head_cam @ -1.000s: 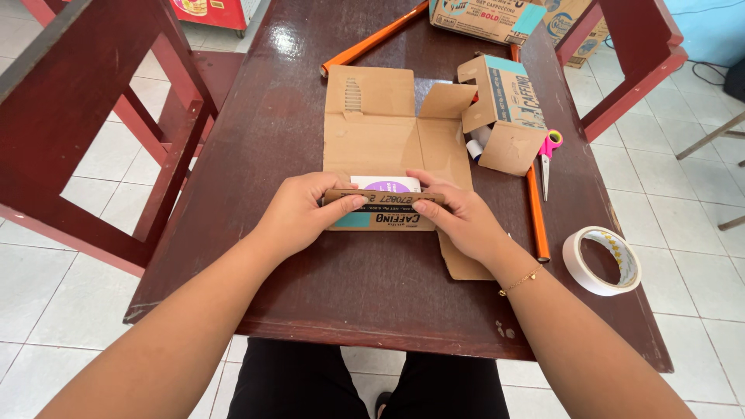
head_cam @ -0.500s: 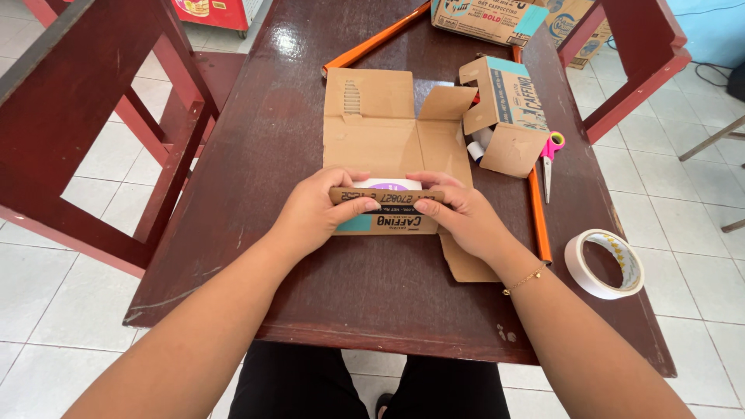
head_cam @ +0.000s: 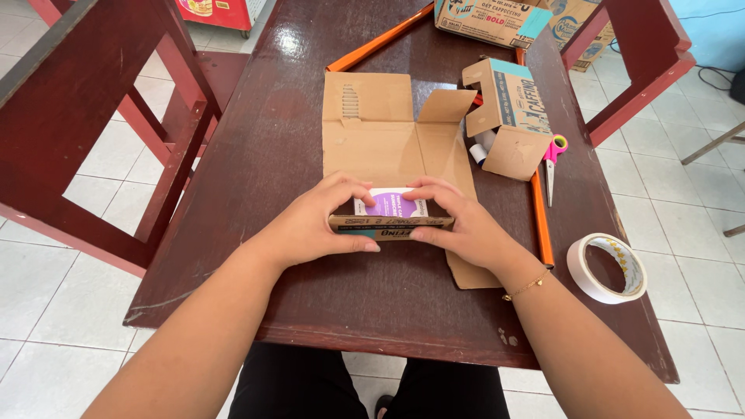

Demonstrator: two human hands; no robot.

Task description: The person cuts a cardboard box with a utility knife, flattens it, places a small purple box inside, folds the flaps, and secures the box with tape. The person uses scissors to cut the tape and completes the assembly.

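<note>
White floor tiles surround a dark red-brown desk (head_cam: 264,194) on which a flattened cardboard sheet (head_cam: 380,140) lies. At its near edge the left hand (head_cam: 314,225) and right hand (head_cam: 466,229) press a folded flap (head_cam: 390,224) up around a small purple-and-white box (head_cam: 390,204), fingers clenched on the flap from either side; whether the thumbs touch the box itself is hard to tell. Farther back to the right sits an open small carton (head_cam: 508,109), with pink-handled scissors (head_cam: 552,159) beside it, an orange rod (head_cam: 540,217) along the sheet's right side and a tape roll (head_cam: 607,268) near the desk's right edge.
</note>
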